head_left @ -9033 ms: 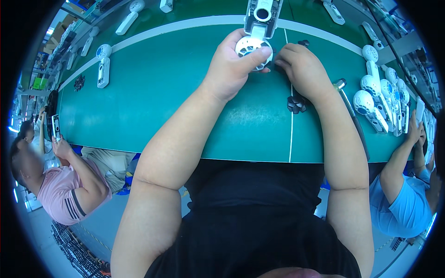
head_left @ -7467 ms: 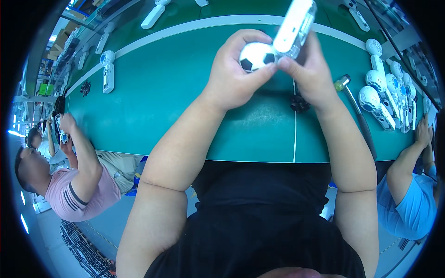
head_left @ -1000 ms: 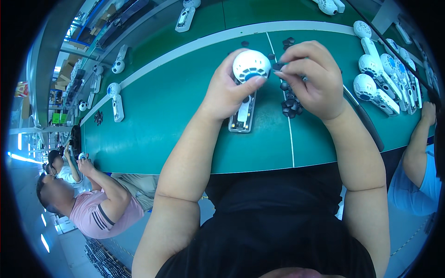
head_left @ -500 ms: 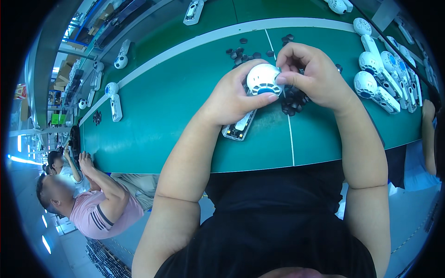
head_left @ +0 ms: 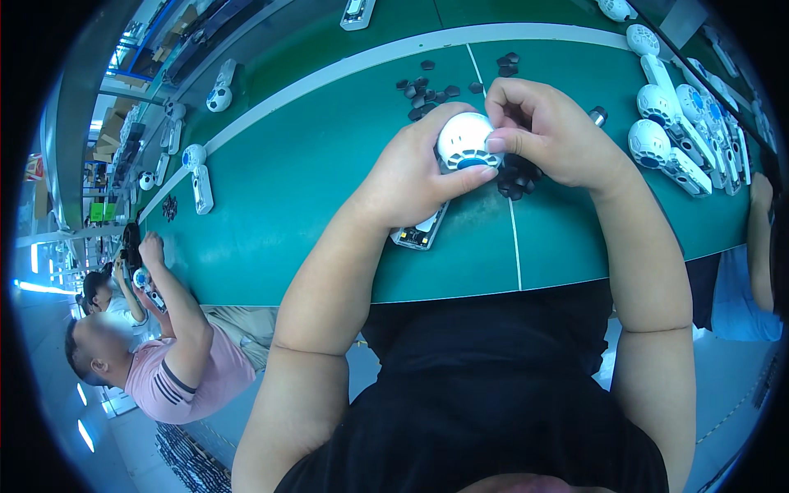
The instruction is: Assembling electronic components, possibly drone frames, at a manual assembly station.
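Observation:
My left hand (head_left: 417, 168) is wrapped round a white ball-shaped head (head_left: 464, 135) with small slots and a blue centre patch on its near side. Below the head, its rectangular handle (head_left: 419, 236) with exposed electronics slants out under my palm. The thumb of my right hand (head_left: 546, 131) presses the right side of the head. Its fingers are curled, and whatever lies between them is hidden. Beneath that hand is a pile of black pentagon pieces (head_left: 516, 182); more loose black pentagon pieces (head_left: 421, 99) lie beyond my left hand.
Several white ball-headed devices (head_left: 649, 144) crowd the right end of the green table (head_left: 288, 214). Another such device (head_left: 197, 179) lies at the left, near small black parts (head_left: 169, 207). Past the pale rail (head_left: 345, 62) runs a green belt with devices. A co-worker (head_left: 185, 370) sits at the left.
My hands stay almost in place on the white head. The co-worker at the left has raised a hand, and a ball-headed device now shows there. A device on the far belt has shifted right.

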Demonstrator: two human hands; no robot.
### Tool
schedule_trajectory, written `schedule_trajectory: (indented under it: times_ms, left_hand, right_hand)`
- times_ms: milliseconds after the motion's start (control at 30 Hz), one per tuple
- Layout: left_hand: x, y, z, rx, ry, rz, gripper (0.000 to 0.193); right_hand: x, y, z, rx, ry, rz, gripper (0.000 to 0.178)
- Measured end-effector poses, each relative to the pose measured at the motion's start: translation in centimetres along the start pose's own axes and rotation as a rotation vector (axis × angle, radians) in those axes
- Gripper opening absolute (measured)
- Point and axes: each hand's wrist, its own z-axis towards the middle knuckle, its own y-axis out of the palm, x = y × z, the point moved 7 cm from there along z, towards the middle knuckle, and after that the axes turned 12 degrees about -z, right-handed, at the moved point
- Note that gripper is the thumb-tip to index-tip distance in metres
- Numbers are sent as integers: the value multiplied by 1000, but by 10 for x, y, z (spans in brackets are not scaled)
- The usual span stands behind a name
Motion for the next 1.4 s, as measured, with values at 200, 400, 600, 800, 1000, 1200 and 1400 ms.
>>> schedule_trajectory:
  times_ms: [200, 400, 600, 800, 1000, 1200, 1400]
  left_hand:
    - [4, 3, -1, -17, -60, 31, 69]
    - [34, 3, -18, 88, 406, 189, 68]
    - [60, 53, -66, -70, 793, 322, 69]
    - [64, 52, -68, -119, 607, 237, 68]
    - [78, -80, -12, 303, 540, -737, 49]
    - [-11, -29, 4, 324, 172, -1000, 45]
    - [-45, -17, 1, 357, -4, -1174, 43]
  right_hand:
    - [7, 2, 4, -70, -72, 23, 29]
    - [35, -1, 18, 185, -144, -53, 32]
    - [53, 20, 16, 437, -137, -854, 40]
    - [52, 22, 25, 245, -109, -858, 30]
    - [35, 15, 20, 185, -36, -852, 18]
    - [37, 15, 23, 241, -40, -742, 10]
    - [8, 3, 14, 396, -141, -496, 9]
